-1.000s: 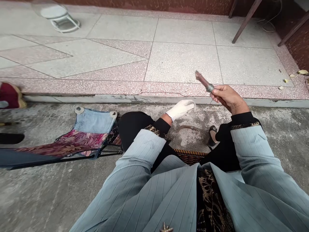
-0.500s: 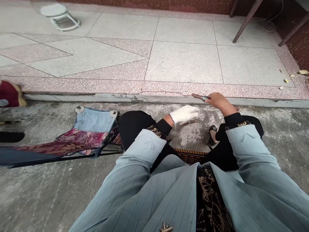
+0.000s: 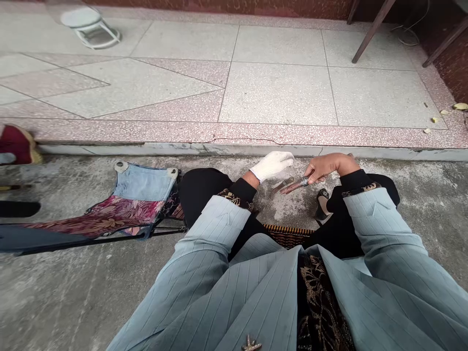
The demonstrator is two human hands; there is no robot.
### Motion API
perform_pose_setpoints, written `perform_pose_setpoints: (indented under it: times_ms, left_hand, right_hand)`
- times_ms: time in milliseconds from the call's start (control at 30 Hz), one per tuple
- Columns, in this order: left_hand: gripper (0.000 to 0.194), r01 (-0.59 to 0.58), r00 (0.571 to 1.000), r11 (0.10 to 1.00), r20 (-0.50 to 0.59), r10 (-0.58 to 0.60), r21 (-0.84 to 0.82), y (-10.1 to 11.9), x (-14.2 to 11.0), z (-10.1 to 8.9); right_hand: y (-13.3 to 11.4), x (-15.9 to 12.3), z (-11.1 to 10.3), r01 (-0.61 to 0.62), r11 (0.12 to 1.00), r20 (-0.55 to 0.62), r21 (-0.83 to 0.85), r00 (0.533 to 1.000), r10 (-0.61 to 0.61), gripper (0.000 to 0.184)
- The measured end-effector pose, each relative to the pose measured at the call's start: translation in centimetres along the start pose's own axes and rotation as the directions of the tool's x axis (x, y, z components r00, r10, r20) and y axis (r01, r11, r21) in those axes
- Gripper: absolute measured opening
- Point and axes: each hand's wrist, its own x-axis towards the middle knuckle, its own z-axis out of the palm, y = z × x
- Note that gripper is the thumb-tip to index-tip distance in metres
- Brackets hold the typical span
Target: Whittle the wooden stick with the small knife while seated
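My left hand (image 3: 273, 165), in a white knitted glove, hovers over the concrete in front of the step. Its fingers are bent and pressed together; whatever they may hold is hidden. My bare right hand (image 3: 326, 165) is closed around a brown stick-like tool (image 3: 291, 186) with cord or wire wound round it near the grip. The tool's tip slants down to the left, below the gloved fingers. Beside that tip, a curved blade-like thing with a brown end (image 3: 280, 187) lies on the ground; its kind is unclear.
A pink-and-white terrazzo step edge (image 3: 248, 134) runs across in front. To the left stands a folding chair (image 3: 146, 183) with patched denim and floral cloth. A red shoe (image 3: 16, 145) shows at far left, a white stool (image 3: 93, 27) behind. Woven wicker (image 3: 288, 236) lies between my knees.
My right hand has swung the tool's tip from the step edge down towards the ground. My gloved left hand has risen slightly and moved left, its fingers more bent.
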Motion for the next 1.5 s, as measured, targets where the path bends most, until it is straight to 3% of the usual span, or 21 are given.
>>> perform_pose_setpoints:
  times_ms: [100,200,300,367,467,567,667,733,800,867,933,967,1067,1133,1200,1267,1333,1400,1467,1500]
  left_hand:
    - [0.029,-0.023,1.000,0.997,-0.008,0.023,-0.068,-0.3,0.0,0.1]
    - [0.032,0.004,1.000,0.987,-0.004,-0.004,-0.163,-0.2,0.0,0.2]
    - [0.036,0.066,0.997,0.982,-0.016,-0.069,-0.178,0.2,-0.1,0.3]
    - [0.034,0.039,0.999,0.988,-0.019,-0.042,-0.147,0.5,0.0,0.3]
    - [0.030,-0.006,1.000,0.991,-0.013,0.005,-0.132,0.6,0.2,0.4]
    - [0.030,0.003,1.000,0.991,0.006,-0.002,-0.131,0.5,0.4,0.9]
    - [0.032,0.009,0.999,0.991,0.044,-0.003,-0.133,0.4,0.4,1.5]
    - [0.034,-0.005,0.997,0.993,0.072,0.014,-0.122,0.4,0.3,1.8]
    - [0.036,-0.036,0.994,0.995,0.101,0.045,-0.089,0.6,0.2,1.9]
    - [0.036,-0.067,0.990,0.996,0.122,0.074,-0.060,0.9,0.0,1.7]
    - [0.036,-0.080,0.990,0.996,0.111,0.084,-0.039,1.2,-0.2,1.4]
    - [0.037,-0.079,0.992,0.996,0.095,0.082,-0.029,1.4,-0.3,1.2]
    - [0.037,-0.065,0.996,0.998,0.061,0.063,0.028,1.7,-0.6,0.6]
    - [0.036,-0.052,0.997,0.997,0.058,0.048,0.064,1.7,-0.7,0.4]
    - [0.035,-0.045,0.998,0.996,0.040,0.041,0.081,1.5,-0.6,0.4]
    - [0.034,-0.049,0.999,0.995,0.014,0.048,0.086,1.1,-0.4,0.5]
    - [0.033,-0.050,0.999,0.996,-0.004,0.051,0.074,0.7,-0.1,0.6]
    - [0.030,-0.065,0.998,0.997,-0.005,0.065,0.034,0.3,0.1,0.6]
    - [0.029,-0.068,0.998,0.997,-0.018,0.068,-0.034,0.1,0.2,0.5]
    - [0.029,-0.060,0.998,0.996,-0.030,0.058,-0.066,0.2,0.2,0.4]
  right_hand:
    - [-0.3,-1.5,-0.2,0.159,0.981,-0.061,0.113,0.986,-0.153,0.040]
    - [-0.4,-3.2,-0.3,0.291,0.935,-0.294,0.204,0.929,-0.225,0.034]
    - [-0.4,-4.2,-0.3,0.383,0.883,-0.558,0.270,0.810,-0.181,0.028]
    - [-0.3,-4.0,-0.3,0.446,0.836,-0.674,0.320,0.727,-0.131,0.028]
    - [0.0,-3.0,-0.4,0.542,0.740,-0.766,0.397,0.640,-0.057,0.031]
    - [0.2,-1.9,-0.6,0.589,0.675,-0.812,0.445,0.584,0.026,0.035]
    - [0.5,-1.1,-0.8,0.575,0.685,-0.842,0.447,0.529,0.106,0.035]
    - [0.6,-0.6,-1.0,0.500,0.752,-0.857,0.430,0.487,0.166,0.030]
    - [0.6,-0.3,-1.1,0.335,0.854,-0.863,0.399,0.453,0.225,0.023]
    - [0.5,-0.1,-1.3,0.069,0.948,-0.863,0.312,0.437,0.252,0.020]
    - [0.4,0.1,-1.3,-0.227,0.962,-0.853,0.152,0.462,0.244,0.023]
    - [0.3,0.2,-1.3,-0.345,0.936,-0.829,0.065,0.503,0.244,0.024]
    - [0.1,0.4,-0.9,-0.481,0.870,-0.654,-0.112,0.694,0.299,0.023]
    - [0.1,0.5,-0.5,-0.439,0.886,-0.464,-0.147,0.822,0.330,0.023]
    - [0.0,0.5,-0.1,-0.360,0.922,-0.287,-0.139,0.906,0.311,0.027]
    - [-0.1,0.3,0.1,-0.233,0.968,-0.119,-0.093,0.968,0.222,0.035]
    - [-0.2,-0.3,0.1,-0.082,0.997,-0.001,-0.007,0.997,0.082,0.040]
    - [-0.3,-1.4,0.0,0.081,0.991,0.015,0.109,0.996,-0.083,0.039]
    - [-0.3,-2.8,-0.1,0.229,0.950,-0.147,0.213,0.969,-0.201,0.035]
    - [-0.2,-3.4,-0.2,0.310,0.915,-0.301,0.259,0.926,-0.229,0.033]
